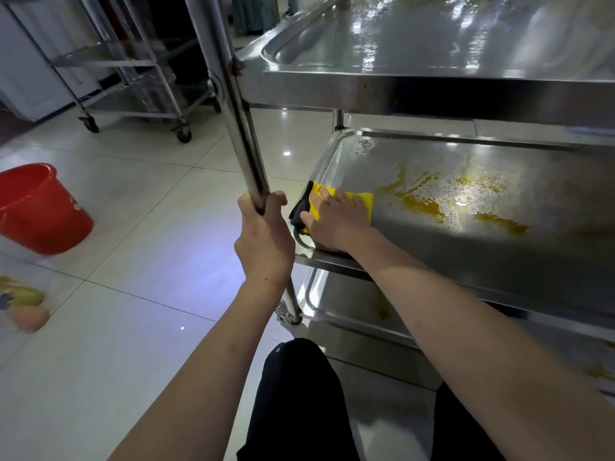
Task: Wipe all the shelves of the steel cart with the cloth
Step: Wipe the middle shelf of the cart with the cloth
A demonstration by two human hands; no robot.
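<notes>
The steel cart has three shelves. Its top shelf [432,44] is wet and shiny. The middle shelf [466,234] carries an orange-yellow spill [432,201] with droplets across its centre. A yellow and black cloth [361,198] lies flat at the middle shelf's left end, and my right hand [332,221] presses on it with straight fingers. My left hand [263,241] grips the cart's upright steel post [233,94]. The bottom shelf [349,304] shows a small yellowish stain.
A red bucket [36,207] stands on the tiled floor at the left. Blurred small objects [23,307] lie on the floor near the left edge. Another wheeled steel cart [133,78] stands at the back left. My knees in dark trousers [299,400] are below.
</notes>
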